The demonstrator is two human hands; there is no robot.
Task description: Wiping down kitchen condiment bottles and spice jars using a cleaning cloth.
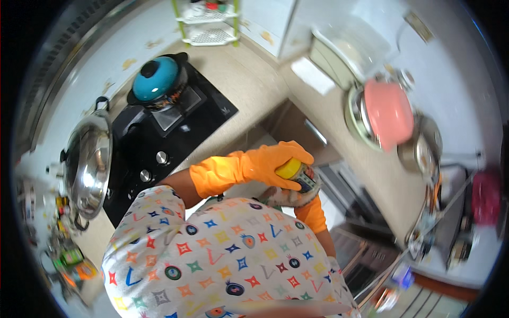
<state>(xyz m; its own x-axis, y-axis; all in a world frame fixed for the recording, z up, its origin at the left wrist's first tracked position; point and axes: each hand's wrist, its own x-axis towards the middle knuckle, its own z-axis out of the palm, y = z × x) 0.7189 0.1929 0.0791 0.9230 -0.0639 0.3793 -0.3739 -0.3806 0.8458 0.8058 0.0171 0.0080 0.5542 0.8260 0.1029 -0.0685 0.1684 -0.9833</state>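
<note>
Both of my arms wear orange rubber gloves. My left hand (278, 163) grips a small jar (305, 179) by its yellow lid (288, 169), thumb on one side and fingers on the other. The jar is tilted, and its label bears writing. Against its lower end lies a greyish-brown cloth (292, 197). My right hand (311, 212) is beside the cloth and the jar; only the glove's cuff part shows plainly, and its fingers are hidden. Both hands are in front of my patterned shirt (238, 254).
Left, a black gas hob (139, 147) bears a blue-lidded pot (157, 79) and a steel wok (89, 163). A pink basin (389, 113) and pots stand on the right counter (358, 155). A white-and-green rack (210, 35) stands in the far corner. Below is a drawer with a handle (316, 132).
</note>
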